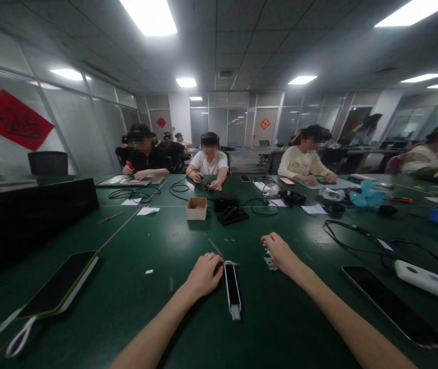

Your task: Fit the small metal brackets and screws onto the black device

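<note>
My left hand (pixel 204 273) rests on the green table with its fingers loosely bent. Its fingertips lie at the upper left edge of a slim white device with a long black face (pixel 232 288). A grey piece (pixel 235 312) sticks out of the device's near end. To the right, my right hand (pixel 279 251) reaches down over small metal parts (pixel 270 263), fingers stretched forward and slightly apart. Part of that group is hidden beneath the hand. I see nothing held in either hand.
A phone (pixel 392 305) and a white power strip (pixel 430 281) with black cables lie right. At left are a green-edged tablet-like device (pixel 59 284) and a black panel (pixel 34 220). Ahead stands a small cardboard box (pixel 196 210) beside a black stand (pixel 231 215). Several people sit opposite.
</note>
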The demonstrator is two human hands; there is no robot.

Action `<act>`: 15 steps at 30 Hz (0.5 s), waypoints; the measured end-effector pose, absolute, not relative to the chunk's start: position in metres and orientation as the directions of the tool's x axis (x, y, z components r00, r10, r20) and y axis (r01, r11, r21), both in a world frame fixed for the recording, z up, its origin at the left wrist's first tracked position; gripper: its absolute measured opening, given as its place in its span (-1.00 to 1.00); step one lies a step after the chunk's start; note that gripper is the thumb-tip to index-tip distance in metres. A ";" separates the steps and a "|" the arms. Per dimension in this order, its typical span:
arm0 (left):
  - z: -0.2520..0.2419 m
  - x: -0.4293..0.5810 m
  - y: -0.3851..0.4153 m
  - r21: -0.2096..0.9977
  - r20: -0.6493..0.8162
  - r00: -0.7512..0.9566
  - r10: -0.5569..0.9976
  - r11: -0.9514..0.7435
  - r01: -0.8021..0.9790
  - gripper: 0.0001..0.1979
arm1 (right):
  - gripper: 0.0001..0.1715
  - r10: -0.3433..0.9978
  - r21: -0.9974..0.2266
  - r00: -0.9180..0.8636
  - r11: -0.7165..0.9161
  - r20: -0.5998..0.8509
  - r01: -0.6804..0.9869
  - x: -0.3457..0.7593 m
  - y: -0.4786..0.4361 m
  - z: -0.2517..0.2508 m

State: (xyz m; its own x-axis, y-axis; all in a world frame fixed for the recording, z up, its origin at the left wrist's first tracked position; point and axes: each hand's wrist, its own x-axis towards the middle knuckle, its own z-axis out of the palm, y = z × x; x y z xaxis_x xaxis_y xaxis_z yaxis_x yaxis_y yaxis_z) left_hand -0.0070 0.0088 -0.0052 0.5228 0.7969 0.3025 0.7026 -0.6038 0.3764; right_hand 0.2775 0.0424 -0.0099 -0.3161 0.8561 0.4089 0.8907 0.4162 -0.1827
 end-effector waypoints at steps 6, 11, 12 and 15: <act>-0.005 -0.006 0.009 0.360 0.318 0.529 0.787 -0.617 0.700 -0.84 | -0.79 0.789 -0.288 -0.429 0.577 0.440 0.764 0.217 0.013 -0.010; -0.005 -0.006 0.009 0.361 0.318 0.522 0.791 -0.610 0.705 -0.84 | -0.77 0.815 -0.454 -0.390 0.567 0.427 0.688 0.207 0.008 -0.016; -0.005 -0.006 0.008 0.363 0.314 0.523 0.793 -0.609 0.706 -0.84 | -0.77 0.819 -0.472 -0.386 0.564 0.425 0.678 0.208 0.009 -0.016; -0.004 -0.006 0.008 0.361 0.310 0.526 0.792 -0.610 0.705 -0.84 | -0.75 0.814 -0.494 -0.403 0.576 0.418 0.652 0.211 0.009 -0.016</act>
State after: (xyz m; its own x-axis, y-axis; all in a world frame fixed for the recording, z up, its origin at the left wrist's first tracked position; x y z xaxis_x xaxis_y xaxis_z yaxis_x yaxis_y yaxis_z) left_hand -0.0063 0.0082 -0.0043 0.5263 0.7917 0.3102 0.7053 -0.6102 0.3608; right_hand 0.2111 0.0088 -0.0164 -0.4027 0.8144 0.4178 0.6517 0.5756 -0.4939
